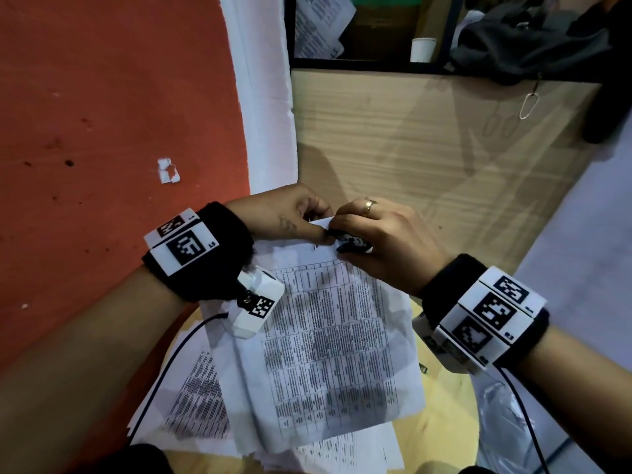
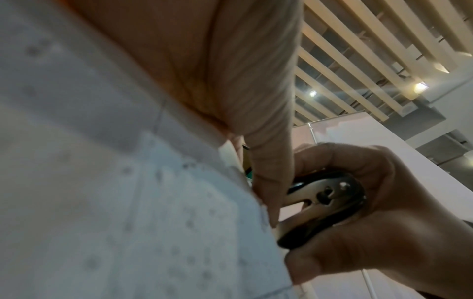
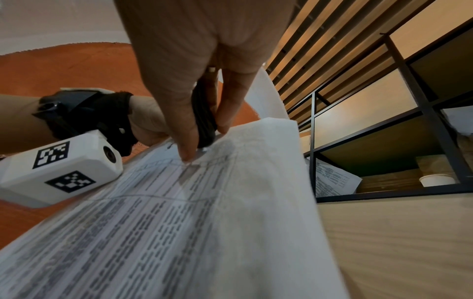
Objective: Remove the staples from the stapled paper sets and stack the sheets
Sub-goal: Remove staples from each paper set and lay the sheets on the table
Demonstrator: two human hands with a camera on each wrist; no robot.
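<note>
A stapled paper set [image 1: 328, 343] printed with a table is lifted off the round wooden table [image 1: 441, 415]. My left hand [image 1: 301, 217] pinches the set's top corner, thumb on the front. My right hand [image 1: 372, 234] grips a black and chrome staple remover [image 1: 352, 243], whose claws sit at that same corner. In the left wrist view the staple remover [image 2: 322, 204] is squeezed in the right hand [image 2: 379, 218] against the paper [image 2: 128, 202]. In the right wrist view the remover [image 3: 203, 119] points down onto the sheet [image 3: 204, 212]. The staple itself is hidden.
More printed sheets [image 1: 201, 401] lie under the held set on the table. A wooden cabinet side [image 1: 427, 159] stands just behind the hands, with shelves holding papers [image 1: 321, 22], a white cup [image 1: 422, 49] and dark cloth [image 1: 533, 42]. The orange floor [image 1: 102, 114] holds a paper scrap [image 1: 168, 171].
</note>
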